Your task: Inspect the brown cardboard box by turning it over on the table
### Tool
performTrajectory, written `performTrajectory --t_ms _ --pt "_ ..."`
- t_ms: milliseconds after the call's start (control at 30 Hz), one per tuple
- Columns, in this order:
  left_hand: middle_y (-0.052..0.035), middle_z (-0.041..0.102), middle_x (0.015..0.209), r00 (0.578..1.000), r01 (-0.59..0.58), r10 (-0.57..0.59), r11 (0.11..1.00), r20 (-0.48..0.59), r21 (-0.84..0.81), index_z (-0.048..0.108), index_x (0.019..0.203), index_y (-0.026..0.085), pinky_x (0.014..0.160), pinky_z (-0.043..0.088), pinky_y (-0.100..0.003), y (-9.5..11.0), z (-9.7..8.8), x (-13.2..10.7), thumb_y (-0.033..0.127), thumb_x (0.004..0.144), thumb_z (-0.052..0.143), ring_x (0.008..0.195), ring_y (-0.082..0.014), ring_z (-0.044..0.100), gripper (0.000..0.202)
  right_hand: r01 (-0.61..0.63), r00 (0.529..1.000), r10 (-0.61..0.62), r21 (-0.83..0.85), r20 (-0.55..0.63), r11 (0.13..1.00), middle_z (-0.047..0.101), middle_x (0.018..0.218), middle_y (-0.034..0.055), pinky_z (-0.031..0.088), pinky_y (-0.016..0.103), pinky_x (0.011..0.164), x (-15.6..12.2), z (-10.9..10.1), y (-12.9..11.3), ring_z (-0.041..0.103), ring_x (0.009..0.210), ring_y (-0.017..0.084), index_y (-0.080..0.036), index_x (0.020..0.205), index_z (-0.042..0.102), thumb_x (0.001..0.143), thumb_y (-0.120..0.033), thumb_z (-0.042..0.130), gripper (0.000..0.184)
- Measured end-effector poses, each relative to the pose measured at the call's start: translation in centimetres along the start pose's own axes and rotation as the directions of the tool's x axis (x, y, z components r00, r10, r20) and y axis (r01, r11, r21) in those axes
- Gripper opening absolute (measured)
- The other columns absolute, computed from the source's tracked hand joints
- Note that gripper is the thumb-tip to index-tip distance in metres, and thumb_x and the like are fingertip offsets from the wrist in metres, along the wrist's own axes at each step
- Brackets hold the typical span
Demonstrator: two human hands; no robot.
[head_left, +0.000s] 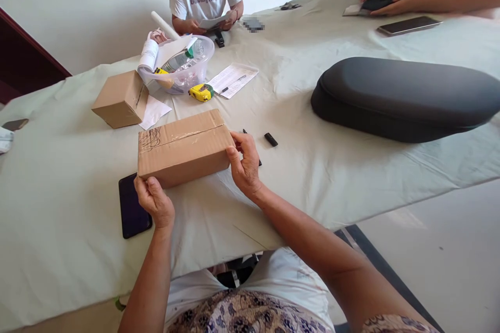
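Between my two hands is a brown cardboard box (187, 148), held by its ends and tilted a little above the table. Clear tape runs along its top, and dark scribbled lines mark the left end. My left hand (156, 203) grips the near left corner, thumb on the front face. At the right end my right hand (245, 161) pinches the box, its fingers partly hidden behind the edge. A dark phone (133, 208) lies beneath my left hand, partly covered by it. Just past my right hand are a black pen, mostly hidden, and a small black cap (271, 139).
Another cardboard box (119, 99) sits at the back left beside a clear plastic basin (201, 70) of rolls and bottles. A yellow tape measure (201, 92) and a written sheet (238, 80) lie nearby. A long black case (406, 99) stands right. Two people sit across the table.
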State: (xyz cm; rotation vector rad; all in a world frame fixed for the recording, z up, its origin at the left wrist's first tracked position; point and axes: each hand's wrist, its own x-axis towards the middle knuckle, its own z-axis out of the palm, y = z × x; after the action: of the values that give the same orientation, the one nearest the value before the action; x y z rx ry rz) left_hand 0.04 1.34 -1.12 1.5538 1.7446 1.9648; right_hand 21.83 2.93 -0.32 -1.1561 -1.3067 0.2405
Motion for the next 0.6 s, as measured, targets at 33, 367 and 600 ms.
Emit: performTrajectory --t_ms 33,367,600 --pt "-0.0051 0.064 0.092 1.000 0.005 -0.005 1.000 0.004 0.009 0.064 0.100 0.017 0.091 0.050 -0.034 -0.1 0.0 0.0 0.062 0.096 0.049 0.090 -0.0199 0.062 0.048 -0.003 1.000 0.003 0.006 0.002 1.000 0.063 0.095 0.0048 0.053 0.038 0.077 0.0 0.0 0.0 0.059 0.086 0.019 -0.026 0.121 0.061 0.103 -0.055 0.039 0.041" --pt "-0.0109 0.064 0.113 0.986 0.065 -0.070 0.997 0.153 0.036 0.060 0.123 0.016 0.094 0.052 -0.033 -1.4 0.6 -0.2 0.062 0.092 0.057 0.107 -0.0210 0.063 0.054 -0.150 0.985 0.147 0.030 0.087 0.988 0.066 0.100 0.0054 0.055 0.035 0.074 0.3 1.0 2.2 0.061 0.086 0.018 -0.025 0.124 0.061 0.099 -0.060 0.044 0.046" --pt "-0.0155 0.060 0.122 0.984 0.053 -0.078 0.987 0.160 0.152 0.054 0.132 0.015 0.089 0.056 -0.037 -1.8 0.9 -0.3 0.052 0.081 0.073 0.115 -0.0261 0.061 0.065 -0.224 0.929 0.251 -0.127 0.271 0.966 0.067 0.099 0.0060 0.054 0.033 0.071 0.6 1.1 4.7 0.064 0.087 0.019 -0.022 0.112 0.062 0.092 -0.046 0.060 0.031"
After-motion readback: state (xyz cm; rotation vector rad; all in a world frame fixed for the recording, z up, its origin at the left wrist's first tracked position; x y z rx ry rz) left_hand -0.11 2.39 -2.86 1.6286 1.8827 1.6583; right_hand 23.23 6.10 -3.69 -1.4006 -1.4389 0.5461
